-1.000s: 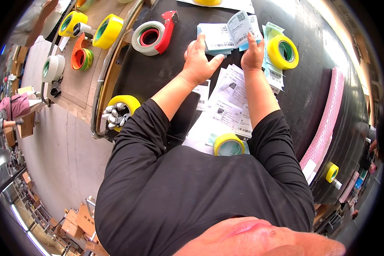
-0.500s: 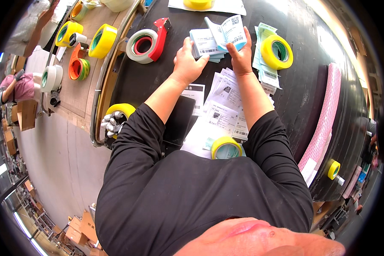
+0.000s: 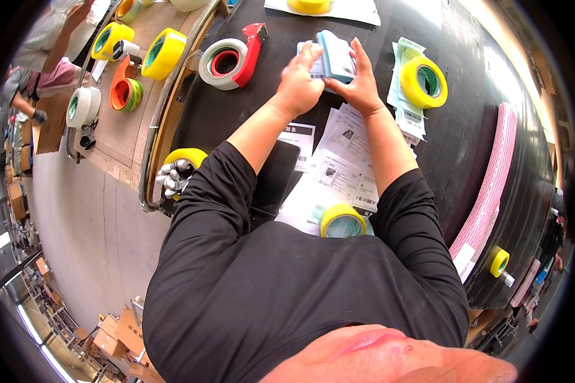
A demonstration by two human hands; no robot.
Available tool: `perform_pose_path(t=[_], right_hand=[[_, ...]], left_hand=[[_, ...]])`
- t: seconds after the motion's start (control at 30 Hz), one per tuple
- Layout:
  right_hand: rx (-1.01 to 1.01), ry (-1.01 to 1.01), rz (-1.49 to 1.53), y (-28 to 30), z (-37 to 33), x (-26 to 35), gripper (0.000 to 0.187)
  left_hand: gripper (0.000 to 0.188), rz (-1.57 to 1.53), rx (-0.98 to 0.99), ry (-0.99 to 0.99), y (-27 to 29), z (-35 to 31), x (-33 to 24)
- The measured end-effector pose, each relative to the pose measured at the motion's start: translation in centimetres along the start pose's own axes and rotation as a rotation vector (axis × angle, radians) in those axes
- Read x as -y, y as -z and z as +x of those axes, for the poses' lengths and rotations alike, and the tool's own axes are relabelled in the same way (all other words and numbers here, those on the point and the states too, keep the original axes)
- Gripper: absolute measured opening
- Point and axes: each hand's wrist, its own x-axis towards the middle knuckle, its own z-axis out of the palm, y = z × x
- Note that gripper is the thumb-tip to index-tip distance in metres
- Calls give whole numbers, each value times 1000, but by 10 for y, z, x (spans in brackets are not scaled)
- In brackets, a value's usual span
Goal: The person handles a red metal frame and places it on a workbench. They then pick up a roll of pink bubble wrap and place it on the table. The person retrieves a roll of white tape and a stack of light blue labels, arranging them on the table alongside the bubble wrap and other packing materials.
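Note:
Both my hands are at a stack of white and pale-blue shipping labels (image 3: 336,59) over the far part of the black table. My left hand (image 3: 301,82) grips the stack's left side, its fingers over the labels. At the right side, my right hand (image 3: 361,89) has its thumb against the near edge and its fingers raised behind; part of the stack is folded back between the two hands. Below my hands lie loose printed sheets (image 3: 338,175) on the table. A yellow tape roll (image 3: 342,221) rests on the sheets close to my body.
A red tape dispenser (image 3: 252,57) with a grey roll lies left of my hands. To the right, a yellow tape roll (image 3: 423,83) sits on more labels. A dark flat tablet-like object (image 3: 276,175) is near my left forearm. A pink-white roll (image 3: 492,185) lies along the right.
The lifted label sheets have swung left and now stand as a thicker folded bundle between my hands. My hands have come closer together. A person at the far left has shifted.

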Motion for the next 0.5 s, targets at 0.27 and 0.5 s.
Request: perform_pose_path(t=[0.27,0.5], right_hand=[[-272,-239,587,1,-1,-4,52],[-523,-514,987,6,8,9,42]], left_hand=[[75,-167,227,-55,-2,-12,-22],[82,315,-143,129,-8,-10,-4]])
